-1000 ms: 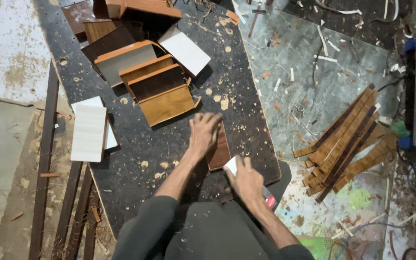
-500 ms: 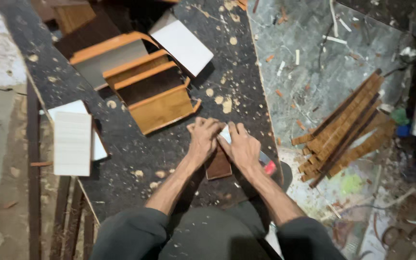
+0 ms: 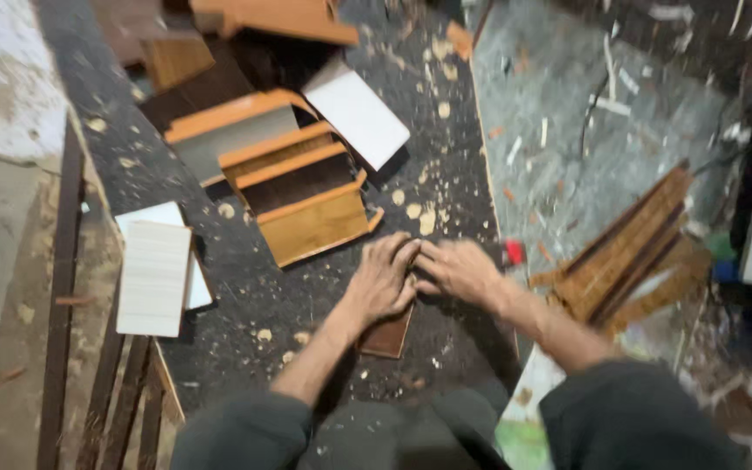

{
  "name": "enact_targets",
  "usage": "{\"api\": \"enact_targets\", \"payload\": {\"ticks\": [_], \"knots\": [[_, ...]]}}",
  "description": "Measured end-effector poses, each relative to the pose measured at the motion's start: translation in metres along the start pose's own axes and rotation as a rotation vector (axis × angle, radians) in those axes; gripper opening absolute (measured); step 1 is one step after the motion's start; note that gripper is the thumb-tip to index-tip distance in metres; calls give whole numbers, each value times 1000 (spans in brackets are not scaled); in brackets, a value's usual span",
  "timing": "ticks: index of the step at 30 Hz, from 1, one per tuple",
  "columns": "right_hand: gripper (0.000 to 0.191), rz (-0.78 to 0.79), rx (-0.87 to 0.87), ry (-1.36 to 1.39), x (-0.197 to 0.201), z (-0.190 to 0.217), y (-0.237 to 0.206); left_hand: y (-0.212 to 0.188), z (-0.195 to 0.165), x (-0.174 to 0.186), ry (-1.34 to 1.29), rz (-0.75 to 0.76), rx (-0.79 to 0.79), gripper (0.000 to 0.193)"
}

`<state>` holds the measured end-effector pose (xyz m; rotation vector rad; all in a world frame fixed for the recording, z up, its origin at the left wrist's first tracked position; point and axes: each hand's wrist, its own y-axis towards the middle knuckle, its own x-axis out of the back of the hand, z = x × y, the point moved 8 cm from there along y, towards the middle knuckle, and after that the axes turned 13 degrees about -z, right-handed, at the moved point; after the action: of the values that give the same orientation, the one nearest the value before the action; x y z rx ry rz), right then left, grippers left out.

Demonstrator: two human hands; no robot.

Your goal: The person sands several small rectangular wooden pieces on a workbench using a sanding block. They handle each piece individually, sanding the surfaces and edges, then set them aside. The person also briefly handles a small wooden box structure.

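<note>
Fingers of the left hand [image 3: 382,280] press flat on a small dark-brown wood panel [image 3: 388,332] lying on the speckled table [image 3: 245,287]. The right hand [image 3: 460,271], a second ago beside it, has now moved up to touch it, fingers half curled, over a red-tipped tool [image 3: 513,252]; whether they grip it, I cannot tell.

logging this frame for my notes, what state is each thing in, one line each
left hand: palm down, pressing on the small brown panel
right hand: flat beside the left, fingertips touching it
small brown panel: lying flat, mostly covered by the left hand
red-tipped tool: lying at the bench edge, behind the right hand
wooden box parts: unassembled, stacked loosely
white boards: stacked flat
dark workbench: strewn with wood chips
wood strips: piled on the floor
</note>
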<state>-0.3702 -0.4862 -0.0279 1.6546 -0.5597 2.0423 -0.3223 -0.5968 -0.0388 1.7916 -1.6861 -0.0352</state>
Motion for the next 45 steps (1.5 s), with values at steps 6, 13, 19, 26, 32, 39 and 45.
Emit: {"api": "enact_targets", "payload": {"ticks": [6,13,19,26,32,39,45], "knots": [[53,-202,-429,69,19,64,-40,-28,3,21,431,-164,458,32],[46,-209,-862,14,4,73,-55,-22,-8,15,425,-140,288,38],[52,-122,-720,44,-6,56,-46,-27,-3,7,447,-80,322,37],[50,-111,-469,36,1,53,-43,-26,-8,10,450,-75,337,43],[56,-208,-1002,45,-5,80,-70,-21,-18,22,419,-146,312,43],[47,-176,-896,83,-17,60,-50,-36,4,1,429,-69,335,45],[45,-147,-545,101,-2,43,-35,-35,-3,2,434,-102,323,40]]}}
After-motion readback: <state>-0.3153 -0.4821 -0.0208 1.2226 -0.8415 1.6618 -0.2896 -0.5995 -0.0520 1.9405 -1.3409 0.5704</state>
